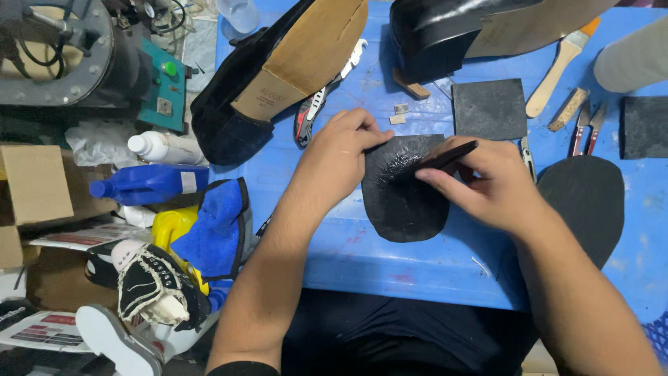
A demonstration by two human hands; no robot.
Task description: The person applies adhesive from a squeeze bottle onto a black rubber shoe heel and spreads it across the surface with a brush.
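Glue-spreading step, I judge: your left hand (341,157) pins the black rubber half-sole piece (403,198) flat; your right hand (490,184) pinches a dark flat spreader (445,157); next, even strokes toward the edges.

Sole piece (403,202): black, flat, rounded at its near end like a half sole, matte with a rough face. It lay flat on the blue surface (390,264), just inside the near edge, between the two hands. A glossy wet patch showed on its upper middle, streaked. Left hand (341,157) pressed fingertips on its upper left edge, pinning it.

Tool (438,161): dark, slim, stick-like strip, held by the right hand (490,184) between thumb and fingers. It lay tilted low, its far end raised to the right, its near end touching the glossy patch on the sole piece.
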